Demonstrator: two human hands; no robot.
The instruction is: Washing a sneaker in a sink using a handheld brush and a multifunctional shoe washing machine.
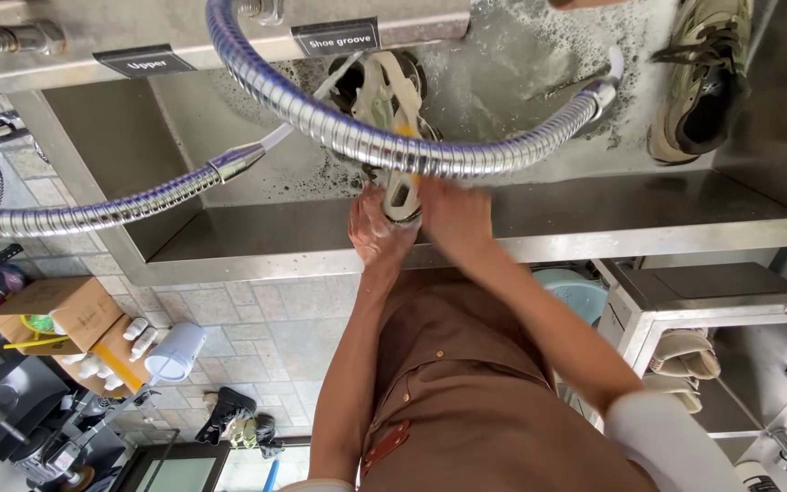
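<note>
Over the soapy steel sink (594, 205), we clamp a pale shoe (392, 118) between left hand (377, 228) and right hand (453, 214), fingers pressed around its end, steadying it beneath the hose (430, 155).

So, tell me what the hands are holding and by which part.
Both hands grip one light shoe over the sink: the left hand and right hand clasp its near end. Whether that end is heel or toe cannot be told.
</note>
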